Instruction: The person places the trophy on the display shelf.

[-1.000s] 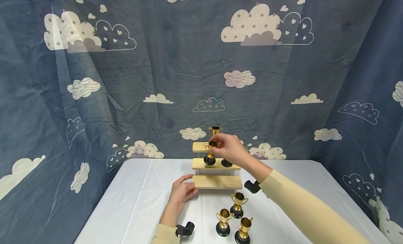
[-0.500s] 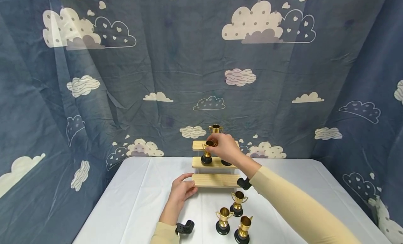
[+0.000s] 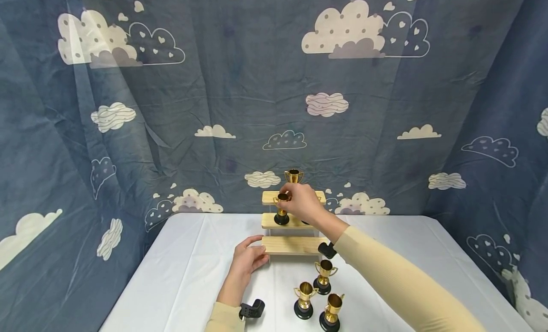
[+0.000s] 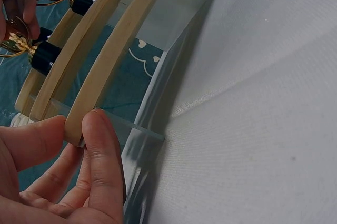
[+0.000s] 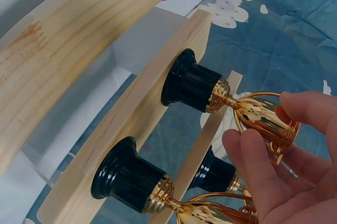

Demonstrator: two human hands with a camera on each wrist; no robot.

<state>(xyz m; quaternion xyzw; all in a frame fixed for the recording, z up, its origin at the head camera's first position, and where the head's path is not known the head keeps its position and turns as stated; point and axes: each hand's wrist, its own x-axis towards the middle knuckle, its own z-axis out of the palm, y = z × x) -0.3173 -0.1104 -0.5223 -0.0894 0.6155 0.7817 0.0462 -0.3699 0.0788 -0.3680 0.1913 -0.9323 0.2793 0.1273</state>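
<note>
My right hand (image 3: 304,202) holds a small gold trophy cup (image 3: 281,218) by its upper part, thumb and fingers about the cup. The trophy's black base stands upright on the left part of the middle step of a three-step wooden display stand (image 3: 295,245). Beside it on that step is a second trophy (image 5: 129,176), mostly hidden behind the hand in the head view. A third trophy (image 3: 293,175) stands on the top step. At the stand's left, my left hand (image 3: 244,264) pinches the end of the lowest board between thumb and fingers.
In front of the stand, three more trophies stand on the white-covered table (image 3: 180,275): one nearer the stand (image 3: 325,277), a left one (image 3: 304,301) and a right one (image 3: 331,314). Clear side panels (image 4: 131,126) support the boards. A blue cloud-print curtain (image 3: 239,103) hangs behind.
My right hand has moved the trophy slightly left along the middle step, and its forearm has shifted left too. The left hand keeps its grip on the lowest board.
</note>
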